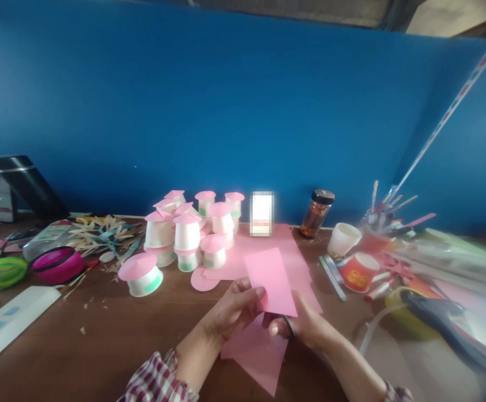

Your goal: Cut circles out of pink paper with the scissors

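Note:
My left hand (245, 304) pinches the left edge of a pink sheet of paper (271, 279), held up above the table. At the sheet's lower right is my right hand (301, 324), its fingers closed through the dark handle of scissors (289, 328). The paper hides the blades. Beneath both hands lies another pink paper piece (261, 354) with slanted edges. Large pink sheets (255, 254) and a round pink paper disc (204, 281) lie farther back. To the left stand several white paper cups (187, 234) topped with pink paper, some of them stacked.
On the right are a red paper cup (360, 272), a white cup (343, 239), markers and a yellow-and-dark tool (418, 315). A dark-lidded jar (318, 213) stands by the blue wall. At left are a power strip (14, 324), a pink bowl (57, 265) and paper scraps.

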`<action>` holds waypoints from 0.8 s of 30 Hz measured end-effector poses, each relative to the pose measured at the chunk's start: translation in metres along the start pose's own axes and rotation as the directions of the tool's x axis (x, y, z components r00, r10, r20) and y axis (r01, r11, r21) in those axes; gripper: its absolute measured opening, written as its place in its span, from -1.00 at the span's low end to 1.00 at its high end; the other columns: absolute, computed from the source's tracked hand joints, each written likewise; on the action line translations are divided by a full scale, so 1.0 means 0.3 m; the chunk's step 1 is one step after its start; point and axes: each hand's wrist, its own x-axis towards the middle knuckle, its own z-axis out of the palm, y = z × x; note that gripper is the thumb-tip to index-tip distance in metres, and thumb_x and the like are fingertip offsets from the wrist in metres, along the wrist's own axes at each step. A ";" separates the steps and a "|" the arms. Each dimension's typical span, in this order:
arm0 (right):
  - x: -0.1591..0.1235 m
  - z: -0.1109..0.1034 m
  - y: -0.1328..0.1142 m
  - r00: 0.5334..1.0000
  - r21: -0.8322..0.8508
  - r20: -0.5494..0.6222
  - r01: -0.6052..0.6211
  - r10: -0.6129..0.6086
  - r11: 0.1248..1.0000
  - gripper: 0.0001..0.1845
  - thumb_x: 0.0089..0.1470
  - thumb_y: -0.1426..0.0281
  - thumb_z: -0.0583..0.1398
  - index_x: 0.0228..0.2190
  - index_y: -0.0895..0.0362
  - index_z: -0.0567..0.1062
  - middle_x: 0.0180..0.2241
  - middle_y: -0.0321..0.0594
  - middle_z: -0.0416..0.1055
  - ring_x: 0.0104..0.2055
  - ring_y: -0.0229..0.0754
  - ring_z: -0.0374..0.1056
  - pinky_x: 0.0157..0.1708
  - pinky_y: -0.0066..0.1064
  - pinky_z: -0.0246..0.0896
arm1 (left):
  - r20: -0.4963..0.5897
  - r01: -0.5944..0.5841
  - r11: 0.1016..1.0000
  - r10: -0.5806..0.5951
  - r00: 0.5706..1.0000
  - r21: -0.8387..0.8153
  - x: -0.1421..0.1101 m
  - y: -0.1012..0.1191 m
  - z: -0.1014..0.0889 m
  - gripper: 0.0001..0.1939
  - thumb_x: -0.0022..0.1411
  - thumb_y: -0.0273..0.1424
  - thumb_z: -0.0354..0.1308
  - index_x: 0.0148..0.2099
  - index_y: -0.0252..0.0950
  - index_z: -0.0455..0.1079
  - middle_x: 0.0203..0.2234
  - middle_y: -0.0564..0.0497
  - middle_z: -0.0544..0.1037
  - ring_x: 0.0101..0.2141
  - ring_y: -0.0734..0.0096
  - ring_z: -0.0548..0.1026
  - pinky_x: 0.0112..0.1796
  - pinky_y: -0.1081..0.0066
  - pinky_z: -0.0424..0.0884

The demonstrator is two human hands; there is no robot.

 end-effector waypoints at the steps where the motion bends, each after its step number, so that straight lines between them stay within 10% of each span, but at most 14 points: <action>1: -0.004 -0.003 -0.008 1.000 -0.012 0.011 -0.002 0.002 1.000 -0.68 -0.33 0.39 0.43 -0.40 0.13 0.56 -0.60 -0.31 0.41 -0.52 -0.18 0.33 -0.52 -0.41 0.30 | -0.001 -0.006 1.000 0.006 1.000 0.006 -0.001 -0.003 -0.005 -0.74 0.06 -0.24 0.22 -0.51 -0.34 0.41 -0.59 -0.05 0.41 -0.56 0.39 0.39 -0.47 0.36 0.32; 10: -0.020 -0.019 -0.030 0.979 0.003 0.205 0.004 -0.004 1.000 -0.57 -0.07 0.19 0.31 -0.19 0.18 0.50 -0.33 -0.11 0.47 -0.35 -0.15 0.37 -0.37 -0.37 0.29 | 0.053 0.007 0.998 -0.011 0.999 0.061 -0.004 0.001 -0.017 -0.66 0.16 -0.20 0.09 -0.52 -0.34 0.39 -0.66 -0.09 0.41 -0.60 0.32 0.40 -0.50 0.30 0.32; 24: -0.001 -0.005 0.013 0.993 0.083 0.114 0.006 -0.015 0.997 -0.51 -0.15 0.31 0.38 -0.19 0.12 0.33 -0.42 -0.24 0.46 -0.40 -0.21 0.37 -0.48 -0.47 0.23 | 0.019 -0.011 0.999 0.012 1.000 -0.039 -0.007 0.011 -0.022 -0.74 0.09 -0.24 0.20 -0.43 -0.37 0.45 -0.48 -0.14 0.49 -0.47 0.27 0.47 -0.43 0.31 0.37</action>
